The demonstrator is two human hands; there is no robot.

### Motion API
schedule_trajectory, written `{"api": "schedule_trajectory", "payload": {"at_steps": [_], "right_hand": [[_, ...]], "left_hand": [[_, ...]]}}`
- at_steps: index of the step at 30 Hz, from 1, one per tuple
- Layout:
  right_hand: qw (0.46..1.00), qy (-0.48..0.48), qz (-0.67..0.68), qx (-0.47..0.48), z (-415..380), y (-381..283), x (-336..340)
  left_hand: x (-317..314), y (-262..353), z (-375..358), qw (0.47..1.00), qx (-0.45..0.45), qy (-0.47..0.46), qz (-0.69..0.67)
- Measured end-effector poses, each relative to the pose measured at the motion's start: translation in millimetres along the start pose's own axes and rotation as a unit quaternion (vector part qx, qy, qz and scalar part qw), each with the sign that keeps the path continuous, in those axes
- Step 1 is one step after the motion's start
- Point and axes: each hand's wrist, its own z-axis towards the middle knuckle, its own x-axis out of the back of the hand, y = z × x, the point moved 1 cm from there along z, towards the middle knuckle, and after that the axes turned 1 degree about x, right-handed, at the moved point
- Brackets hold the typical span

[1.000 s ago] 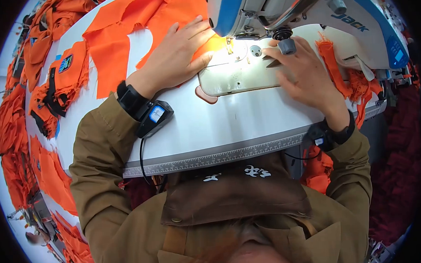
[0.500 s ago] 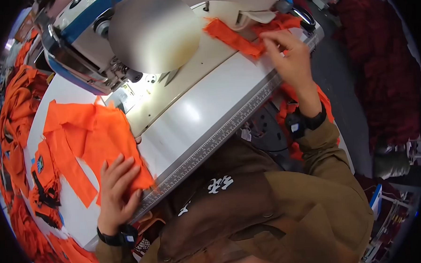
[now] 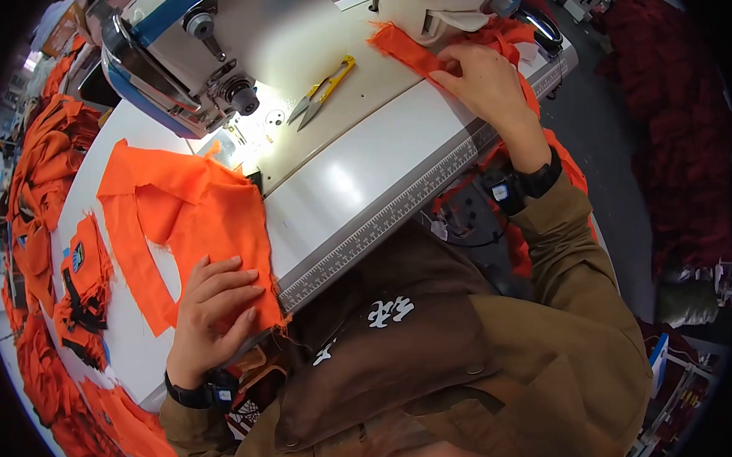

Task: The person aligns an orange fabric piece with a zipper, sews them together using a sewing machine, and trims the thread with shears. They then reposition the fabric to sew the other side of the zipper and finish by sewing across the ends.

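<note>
My left hand (image 3: 218, 312) lies flat on an orange fabric piece (image 3: 210, 211) at the table's front left, fingers stretched out. This piece has frayed edges and a slit-like gap on its left side; its upper corner reaches near the needle area of the sewing machine (image 3: 238, 95). At the back right, my right hand (image 3: 486, 80) has its thumb and fingers closed on an orange fabric strip (image 3: 407, 51). Part of that strip is hidden under the hand. Between the hands, yellow-handled thread snips (image 3: 323, 91) rest on the machine bed.
A ruler strip (image 3: 382, 228) runs along the table's front edge. Orange pieces with black parts (image 3: 82, 282) lie at the left, beside heaped orange fabric (image 3: 41, 177). Dark red fabric (image 3: 664, 134) is piled at the far right. More orange cloth hangs below the table's right end.
My right hand has closed on the orange strip. The orange piece under my left hand has shifted slightly against the table. The view has moved a little, and the snips now show.
</note>
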Motion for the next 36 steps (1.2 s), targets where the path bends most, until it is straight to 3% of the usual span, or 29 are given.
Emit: {"api": "schedule_trajectory", "payload": {"at_steps": [3, 6, 12, 13, 16, 19, 22, 26, 30, 31, 36], "right_hand": [[0.999, -0.027, -0.023, -0.041, 5.3, 1.0, -2.1], [1.0, -0.003, 0.022, -0.013, 10.3, 9.5, -14.8], [0.996, 0.026, 0.055, 0.063, 13.5, 13.7, -20.8], [0.997, 0.015, 0.066, 0.041, 14.1, 13.4, -20.0], [0.997, -0.013, 0.076, -0.007, 16.3, 9.2, -22.4], [0.998, -0.021, 0.061, -0.01, 16.6, 11.0, -24.4], [0.997, 0.013, 0.081, -0.005, 16.1, 12.0, -30.9], [0.999, 0.024, 0.029, -0.006, 17.0, 8.5, -32.5], [0.999, 0.015, 0.006, -0.029, 19.4, 1.9, -32.3], [0.999, 0.03, 0.002, -0.031, 18.7, -1.9, -32.3], [0.996, 0.067, -0.024, -0.045, 20.6, 3.1, -42.5]], "left_hand": [[1.9, 1.2, 1.7, 1.0, -0.003, 0.006, 0.005], [6.4, -0.1, 6.9, 1.0, -0.012, -0.005, 0.005], [27.1, -13.4, 41.4, 0.98, -0.038, 0.159, 0.111], [31.5, -17.8, 51.0, 0.974, -0.041, 0.178, 0.138], [37.0, -36.7, 75.8, 0.979, -0.025, 0.14, 0.147], [38.0, -40.1, 94.9, 0.966, -0.11, 0.111, 0.204], [30.9, -39.1, 102.1, 0.971, -0.032, 0.052, 0.229], [37.8, -42.4, 110.1, 0.991, 0.126, 0.016, 0.044], [40.4, -49.9, 109.8, 0.978, 0.196, -0.004, -0.076], [39.2, -56.6, 108.3, 0.987, 0.149, 0.004, -0.066], [36.6, -67.5, 94.3, 0.947, 0.172, 0.0, -0.272]]}}
